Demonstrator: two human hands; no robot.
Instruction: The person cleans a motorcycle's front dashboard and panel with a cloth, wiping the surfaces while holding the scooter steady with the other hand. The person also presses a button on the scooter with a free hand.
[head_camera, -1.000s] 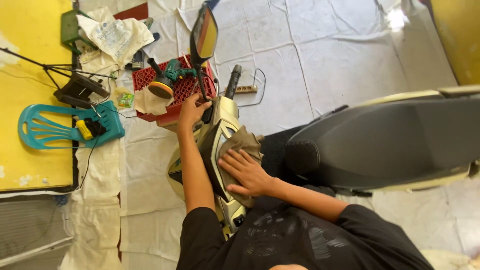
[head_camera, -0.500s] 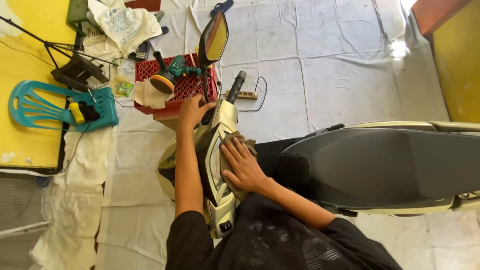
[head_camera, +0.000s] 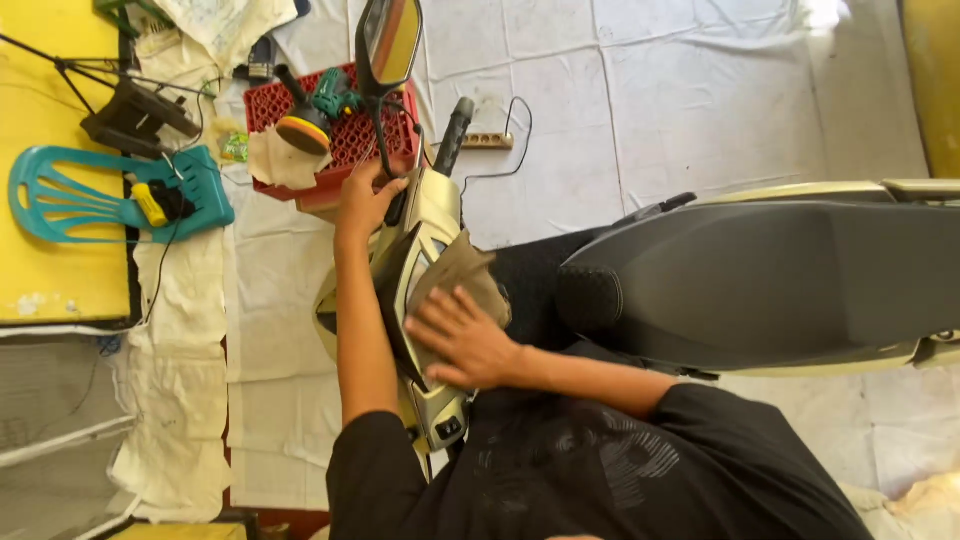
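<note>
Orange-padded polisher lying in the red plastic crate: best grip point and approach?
Take the green-bodied polisher with the orange pad by its teal body, probably from above. It lies across the red plastic crate, body exposed on top, pad end tilted toward the white cloth; the mirror stalk stands close on its right.

Left hand (head_camera: 362, 200) gripping, arm outstretched; right hand (head_camera: 462, 338) pressed flat.

**Our cloth hand slides down the scooter**

A second ago our right hand (head_camera: 462, 338) pressed the brown cloth (head_camera: 462, 275) higher on the scooter's front panel (head_camera: 425, 260). Now we have slid that hand down toward us, and more cloth shows above our fingers. We have also leaned in, so everything looks closer.
</note>
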